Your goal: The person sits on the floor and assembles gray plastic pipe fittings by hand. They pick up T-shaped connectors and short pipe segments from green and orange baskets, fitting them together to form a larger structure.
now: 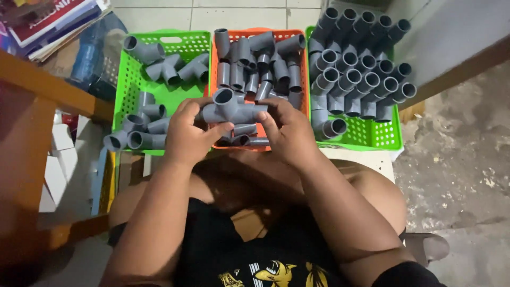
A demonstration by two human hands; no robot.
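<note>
A grey plastic pipe fitting (229, 108), smooth and matte, with round open sockets branching from a short body, was held between both hands above the near edge of the orange basket (213, 58). One socket pointed up towards the camera, showing its thick circular rim and dark bore; another arm ran out sideways to the right. The left hand (187, 133) was closed around the fitting's left end, thumb pressed across the front. The right hand (289, 133) gripped the right arm of the fitting, fingers curled over it from above.

The orange basket, perforated plastic with a lattice wall, held short grey pipe stubs and couplers heaped loosely. To its left stood a green basket (183, 42) of the same lattice make, with grey tee and elbow fittings scattered in it. To the right, another green basket (385, 137) carried assembled grey fittings packed tightly in rows, their open mouths facing up. All three baskets sat side by side on a pale tiled floor (159, 16). An orange-brown wooden rail (48, 85) crossed the left side, with stacked books (50, 24) behind it.
</note>
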